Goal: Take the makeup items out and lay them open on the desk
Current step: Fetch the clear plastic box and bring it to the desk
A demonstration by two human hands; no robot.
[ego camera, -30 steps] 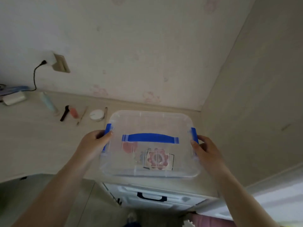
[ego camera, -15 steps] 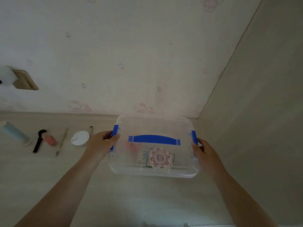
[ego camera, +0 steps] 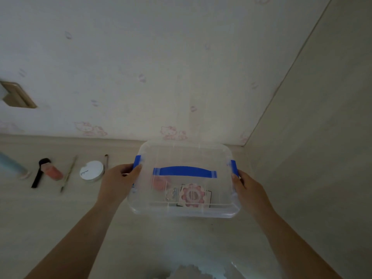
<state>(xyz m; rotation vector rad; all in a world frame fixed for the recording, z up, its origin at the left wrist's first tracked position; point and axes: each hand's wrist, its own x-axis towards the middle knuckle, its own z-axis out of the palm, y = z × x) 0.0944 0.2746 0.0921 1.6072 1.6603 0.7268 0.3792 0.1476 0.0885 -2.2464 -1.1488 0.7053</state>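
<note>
A clear plastic storage box [ego camera: 187, 156] with a blue carry handle [ego camera: 184, 171] and blue side clips stands on the pale desk, lid on. My left hand [ego camera: 116, 182] grips its left clip and my right hand [ego camera: 248, 187] grips its right clip. Through the lid I see a pink flower-patterned case [ego camera: 192, 195] and a pink round item [ego camera: 160, 183]. To the left on the desk lie a white round jar [ego camera: 92, 171], a thin brush [ego camera: 68, 174], a pink bottle [ego camera: 52, 172], a black brush [ego camera: 39, 172] and a pale blue tube [ego camera: 12, 165].
The box sits in the desk's back right corner, close to the patterned back wall and the plain side wall [ego camera: 322, 137]. A wall socket [ego camera: 17, 95] is at the upper left. A short thin tool [ego camera: 106, 161] lies behind the jar. Bare desk surface [ego camera: 161, 238] lies in front.
The view has moved forward and down toward the desk, so the drawer unit below has left the frame. Both hands stay on the box's side clips; the box looks slightly farther back.
</note>
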